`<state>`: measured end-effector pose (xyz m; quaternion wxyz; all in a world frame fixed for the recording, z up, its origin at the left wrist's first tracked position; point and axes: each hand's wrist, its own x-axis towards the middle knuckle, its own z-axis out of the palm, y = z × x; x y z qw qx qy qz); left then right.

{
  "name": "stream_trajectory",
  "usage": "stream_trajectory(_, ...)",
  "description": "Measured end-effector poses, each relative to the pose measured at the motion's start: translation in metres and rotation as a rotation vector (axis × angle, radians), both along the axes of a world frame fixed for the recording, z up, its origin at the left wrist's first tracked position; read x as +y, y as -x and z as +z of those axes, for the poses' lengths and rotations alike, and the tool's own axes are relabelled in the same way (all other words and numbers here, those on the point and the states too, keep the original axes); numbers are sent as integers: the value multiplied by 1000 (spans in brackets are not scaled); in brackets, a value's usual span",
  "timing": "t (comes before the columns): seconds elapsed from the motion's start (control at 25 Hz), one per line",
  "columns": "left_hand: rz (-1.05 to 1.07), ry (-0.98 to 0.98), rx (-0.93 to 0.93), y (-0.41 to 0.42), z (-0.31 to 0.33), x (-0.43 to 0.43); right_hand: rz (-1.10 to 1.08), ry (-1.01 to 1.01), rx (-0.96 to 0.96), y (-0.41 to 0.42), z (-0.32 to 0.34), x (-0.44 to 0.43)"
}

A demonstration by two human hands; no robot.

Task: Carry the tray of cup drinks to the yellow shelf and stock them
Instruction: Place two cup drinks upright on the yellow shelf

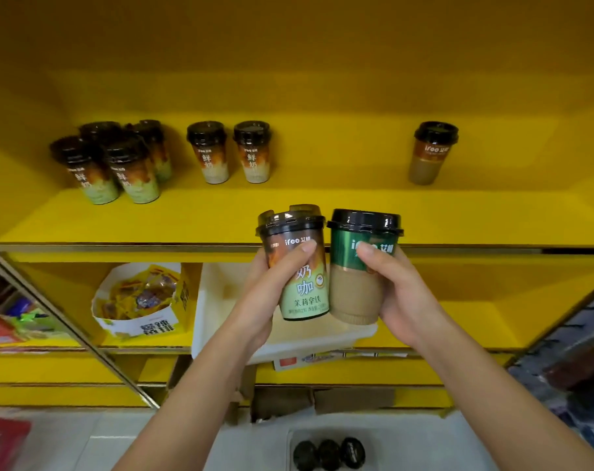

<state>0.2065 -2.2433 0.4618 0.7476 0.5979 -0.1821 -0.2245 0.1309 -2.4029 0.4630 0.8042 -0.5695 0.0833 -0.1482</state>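
Note:
My left hand grips a brown-and-green latte cup with a dark lid. My right hand grips a green-banded cup of beige drink. The two cups touch side by side, held in front of the yellow shelf's front edge. On the shelf stand several brown-green cups at the left, two more near the middle, and a lone brown cup at the right. The tray lies on the floor below, holding three dark-lidded cups.
The lower shelf holds an open box of yellow snack packets and a white bin. A slanted metal rail crosses the left side. Packaged goods line the left and right edges. Bare shelf lies between the middle cups and the lone cup.

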Motion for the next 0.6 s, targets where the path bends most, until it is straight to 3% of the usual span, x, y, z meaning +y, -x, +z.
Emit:
stream_trajectory(0.24,-7,6,-8,-63,11,39,-20,98,-22,-59,10,35)
stream_trajectory(0.6,-58,-67,-14,-177,16,94,-281,170,-49,-169,15,33)
